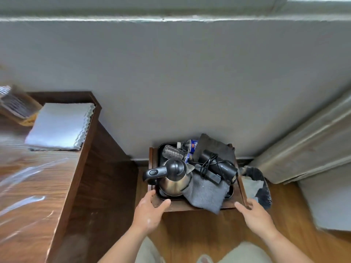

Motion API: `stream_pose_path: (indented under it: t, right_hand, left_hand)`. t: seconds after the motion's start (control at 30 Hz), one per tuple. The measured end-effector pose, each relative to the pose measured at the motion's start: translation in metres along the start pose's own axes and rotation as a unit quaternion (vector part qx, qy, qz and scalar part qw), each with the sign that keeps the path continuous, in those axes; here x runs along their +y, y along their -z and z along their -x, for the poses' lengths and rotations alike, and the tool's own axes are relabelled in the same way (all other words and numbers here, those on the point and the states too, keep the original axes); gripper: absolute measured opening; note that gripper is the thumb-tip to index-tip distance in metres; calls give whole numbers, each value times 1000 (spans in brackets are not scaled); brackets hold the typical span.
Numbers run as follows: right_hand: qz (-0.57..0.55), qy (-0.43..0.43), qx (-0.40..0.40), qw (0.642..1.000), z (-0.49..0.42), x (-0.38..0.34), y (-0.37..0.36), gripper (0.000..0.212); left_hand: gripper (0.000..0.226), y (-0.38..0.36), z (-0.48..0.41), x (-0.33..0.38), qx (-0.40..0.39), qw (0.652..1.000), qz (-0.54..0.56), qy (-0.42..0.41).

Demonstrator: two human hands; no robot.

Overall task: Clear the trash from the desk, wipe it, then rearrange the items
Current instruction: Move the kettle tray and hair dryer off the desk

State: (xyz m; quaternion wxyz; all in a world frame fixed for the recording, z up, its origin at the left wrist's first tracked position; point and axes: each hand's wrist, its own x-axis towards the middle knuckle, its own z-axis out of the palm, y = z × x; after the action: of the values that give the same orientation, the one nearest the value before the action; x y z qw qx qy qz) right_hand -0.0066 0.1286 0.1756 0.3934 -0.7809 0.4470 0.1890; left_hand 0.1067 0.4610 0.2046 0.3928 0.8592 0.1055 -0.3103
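Left hand point(150, 211): thumb and fingers clamped round near-left corner of brown wooden tray point(190, 207). Right hand point(254, 215): fingers laid at near-right corner; grip cannot be told. Tray set low by wall, right of dark wooden desk point(38, 186). Load judged heavy and top-heavy; best held level by both side rims. Soft grey cloth point(205, 194) draped over near edge. Steel kettle with black lid point(174, 177) at left edge, judged prone to sliding. Clear plastic bottles point(174, 151) at far edge, judged light.

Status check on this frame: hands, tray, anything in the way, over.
Left hand grips wooden tray, near-left corner; right hand at near-right corner, grip unclear. Tray loaded: kettle, hair dryer, grey cloth. Trash bin crowds right side.
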Motion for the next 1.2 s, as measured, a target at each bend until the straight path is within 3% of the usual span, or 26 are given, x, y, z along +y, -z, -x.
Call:
stream_pose_path:
  t: [0.27,0.53,0.87,1.2]
  right_hand:
    - [88,20,-40,995,94,-54,97,60]
    - [178,66,-100,977,144,-97,122,61]
    - [248,85,-125,957,204,-126,63,64]
    - [243,109,-85,960,304,-209,-62,56]
  left_hand:
    - [68,82,104,69,2,996,-89,3]
    - [68,141,182,62,15,986,-165,17]
    - [76,248,222,-11,37,962,-265,52]
    - [76,378,176,-93,-9,946,-321,-36]
